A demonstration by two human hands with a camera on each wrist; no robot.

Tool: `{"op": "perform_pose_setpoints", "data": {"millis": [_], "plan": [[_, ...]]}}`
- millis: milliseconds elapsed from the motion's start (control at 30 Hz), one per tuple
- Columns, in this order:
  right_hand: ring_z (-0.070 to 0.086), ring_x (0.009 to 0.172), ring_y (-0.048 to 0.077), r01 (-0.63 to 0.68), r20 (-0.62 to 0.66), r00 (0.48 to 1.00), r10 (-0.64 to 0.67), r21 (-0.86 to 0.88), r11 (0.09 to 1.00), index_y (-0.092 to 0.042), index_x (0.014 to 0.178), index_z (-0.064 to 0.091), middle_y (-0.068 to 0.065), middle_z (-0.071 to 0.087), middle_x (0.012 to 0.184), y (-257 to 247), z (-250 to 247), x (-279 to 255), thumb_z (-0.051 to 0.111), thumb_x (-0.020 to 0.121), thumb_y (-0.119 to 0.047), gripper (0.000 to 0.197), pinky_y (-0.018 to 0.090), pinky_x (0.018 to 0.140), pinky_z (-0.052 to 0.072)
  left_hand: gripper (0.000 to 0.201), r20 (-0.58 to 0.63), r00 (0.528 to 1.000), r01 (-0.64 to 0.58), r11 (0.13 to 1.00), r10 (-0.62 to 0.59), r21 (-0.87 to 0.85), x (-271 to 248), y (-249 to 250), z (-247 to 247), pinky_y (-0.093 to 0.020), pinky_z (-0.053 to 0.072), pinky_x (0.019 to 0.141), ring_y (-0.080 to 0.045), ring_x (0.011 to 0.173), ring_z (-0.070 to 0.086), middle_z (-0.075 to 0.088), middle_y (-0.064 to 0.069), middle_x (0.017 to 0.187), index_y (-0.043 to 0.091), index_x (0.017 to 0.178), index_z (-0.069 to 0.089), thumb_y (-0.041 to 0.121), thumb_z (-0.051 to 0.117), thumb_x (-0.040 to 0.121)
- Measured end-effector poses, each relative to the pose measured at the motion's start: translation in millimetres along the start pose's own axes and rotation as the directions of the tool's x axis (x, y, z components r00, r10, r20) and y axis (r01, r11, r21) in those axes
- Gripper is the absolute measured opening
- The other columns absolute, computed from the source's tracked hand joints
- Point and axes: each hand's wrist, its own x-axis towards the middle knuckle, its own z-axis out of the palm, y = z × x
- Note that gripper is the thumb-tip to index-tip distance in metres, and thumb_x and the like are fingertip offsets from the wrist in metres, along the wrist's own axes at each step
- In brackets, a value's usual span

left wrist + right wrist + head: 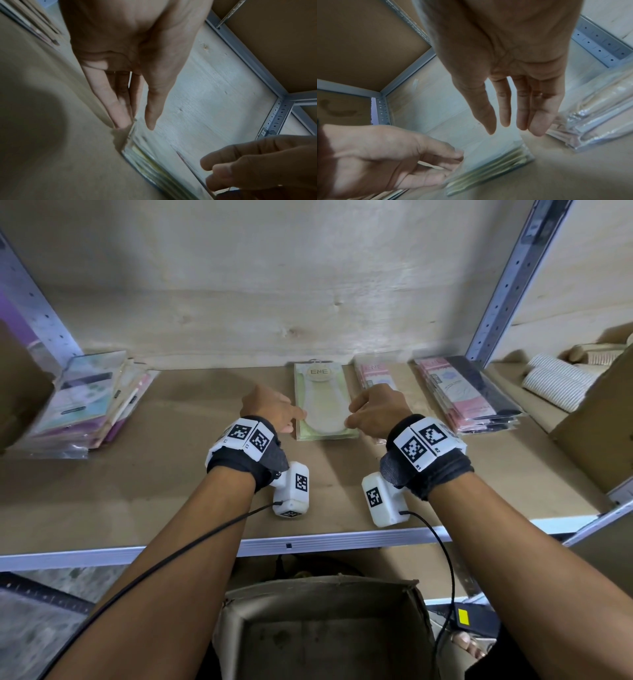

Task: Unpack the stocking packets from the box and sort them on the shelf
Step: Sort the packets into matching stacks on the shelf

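Centrally, glossy flat green packets [323,405] between straight-fingered hands [274,409].

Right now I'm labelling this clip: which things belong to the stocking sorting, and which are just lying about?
Part of the job:
green packet stack, flanked by left hand and right hand
pink packets
pink and dark stack
mixed pile at left
cardboard box below
shelf

Just lying about:
striped rolls
side carton

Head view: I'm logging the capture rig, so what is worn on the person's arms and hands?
Both arms are bare. The left hand and right hand have dark wrist straps with white black-coded marker blocks, each with a white camera module and a black cable.
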Motion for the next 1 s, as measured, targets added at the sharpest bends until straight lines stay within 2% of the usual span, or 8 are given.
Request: {"op": "perform_pose_setpoints", "data": {"millis": [200, 367, 500, 567, 633, 733, 833, 1000], "plan": [[0.064, 0.091, 0.013, 0.158, -0.063, 0.986, -0.153, 0.075, 0.985, -0.018, 0.101, 0.070, -0.002, 0.069, 0.095, -13.9, -1.9, -11.4, 0.074, 0.080, -0.022, 0.022, 0.020, 0.075, 0.047, 0.018, -0.090, 0.987, -0.127, 0.991, 0.131, 0.048, -7.9, -8.7, -46.0, -0.036, 0.062, 0.079, -0.019, 0.069, 0.075, 0.075, 0.000, 0.080, 0.023, 0.079, 0.074, 0.026, 0.088, 0.068], [0.064, 0.069, 0.017, 0.236, 0.080, 0.960, -0.269, 0.289, 0.928, -0.010, 0.092, 0.070, 0.002, 0.068, 0.074, -41.1, 20.6, -33.5, 0.070, 0.083, -0.007, 0.010, 0.029, 0.065, 0.053, 0.014, -0.194, 0.966, -0.155, 0.982, 0.173, 0.104, -17.9, -23.6, -108.8, -0.030, 0.059, 0.083, -0.018, 0.073, 0.074, 0.074, 0.005, 0.073, 0.029, 0.065, 0.070, 0.029, 0.081, 0.073], [0.066, 0.071, 0.021, 0.209, 0.193, 0.934, -0.302, 0.392, 0.896, -0.005, 0.095, 0.070, 0.008, 0.069, 0.075, -73.9, 48.1, -40.8, 0.066, 0.087, -0.001, 0.010, 0.026, 0.062, 0.051, 0.005, -0.276, 0.942, -0.146, 0.974, 0.190, 0.172, -25.6, -39.2, -170.2, -0.023, 0.050, 0.082, -0.012, 0.085, 0.067, 0.075, 0.006, 0.091, 0.027, 0.080, 0.076, 0.030, 0.078, 0.076], [0.064, 0.072, 0.024, 0.189, 0.250, 0.916, -0.315, 0.423, 0.886, 0.000, 0.100, 0.068, 0.011, 0.067, 0.077, -95.0, 63.6, -41.8, 0.063, 0.090, -0.002, 0.012, 0.028, 0.064, 0.051, 0.016, -0.360, 0.917, -0.110, 0.976, 0.173, 0.190, -25.1, -48.7, -196.2, -0.022, 0.046, 0.085, -0.013, 0.093, 0.064, 0.074, 0.007, 0.100, 0.024, 0.091, 0.079, 0.030, 0.076, 0.077], [0.062, 0.070, 0.023, 0.183, 0.293, 0.896, -0.334, 0.440, 0.879, 0.004, 0.105, 0.065, 0.013, 0.064, 0.079, -118.2, 80.4, -42.4, 0.059, 0.093, -0.003, 0.015, 0.026, 0.063, 0.051, 0.023, -0.425, 0.893, -0.080, 0.981, 0.148, 0.175, -23.3, -57.8, -218.8, -0.026, 0.049, 0.093, -0.019, 0.104, 0.066, 0.074, 0.003, 0.109, 0.020, 0.100, 0.078, 0.027, 0.072, 0.079], [0.060, 0.066, 0.021, 0.185, 0.342, 0.869, -0.359, 0.447, 0.875, 0.005, 0.107, 0.063, 0.012, 0.062, 0.079, -155.1, 104.4, -42.4, 0.056, 0.095, -0.001, 0.015, 0.025, 0.061, 0.051, 0.016, -0.482, 0.869, -0.055, 0.990, 0.111, 0.130, -21.4, -71.6, -250.2, -0.033, 0.054, 0.094, -0.025, 0.102, 0.069, 0.076, -0.004, 0.104, 0.014, 0.093, 0.078, 0.018, 0.069, 0.080], [0.056, 0.066, 0.023, 0.167, 0.400, 0.841, -0.366, 0.451, 0.877, 0.001, 0.105, 0.059, 0.012, 0.058, 0.080, -191.9, 127.7, -40.7, 0.053, 0.095, 0.004, 0.012, 0.026, 0.061, 0.049, 0.029, -0.469, 0.882, 0.006, 0.994, 0.045, 0.107, -19.3, -85.6, -276.1, -0.040, 0.049, 0.102, -0.030, 0.111, 0.064, 0.071, -0.009, 0.117, 0.013, 0.109, 0.074, 0.022, 0.068, 0.082], [0.054, 0.075, 0.029, 0.115, 0.414, 0.837, -0.358, 0.507, 0.854, -0.001, 0.102, 0.055, 0.016, 0.056, 0.080, -243.4, 165.5, -32.8, 0.051, 0.093, 0.008, 0.013, 0.034, 0.066, 0.053, 0.026, -0.392, 0.920, 0.076, 0.980, 0.002, 0.182, -17.0, -107.2, -298.7, -0.031, 0.045, 0.075, -0.024, 0.083, 0.059, 0.071, -0.015, 0.108, 0.004, 0.105, 0.069, 0.022, 0.061, 0.088]]}}
